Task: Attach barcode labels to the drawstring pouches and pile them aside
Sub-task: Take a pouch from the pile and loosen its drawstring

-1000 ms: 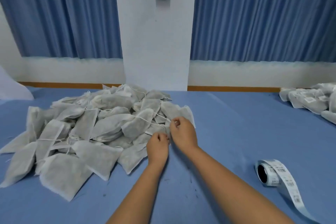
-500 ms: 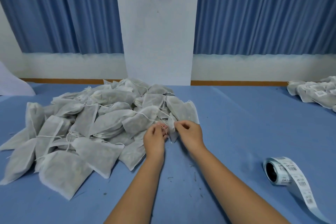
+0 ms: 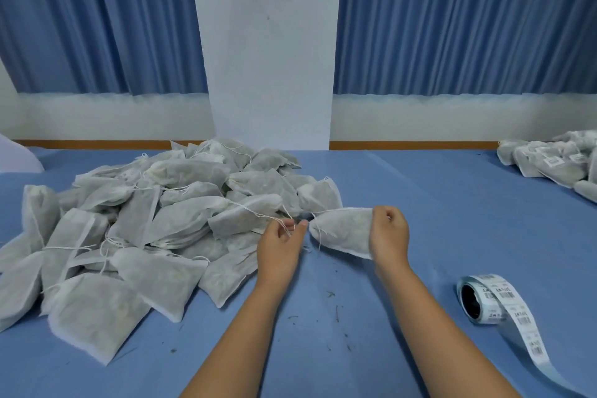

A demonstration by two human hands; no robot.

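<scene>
Right grip [image 3: 389,231] clasps filled pouch [image 3: 342,231] | left grip [image 3: 279,241] pinches drawstrings [image 3: 268,216] | pouch heap [image 3: 145,220] left | label roll [image 3: 491,297] right

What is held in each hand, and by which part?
The right hand holds one pouch by its wide end, opposite the gathered mouth. The left hand pinches white drawstring beside that mouth.

2 blue curtains [image 3: 97,19] flanking a white pillar [image 3: 268,58], blue-covered table [image 3: 436,203]
</scene>
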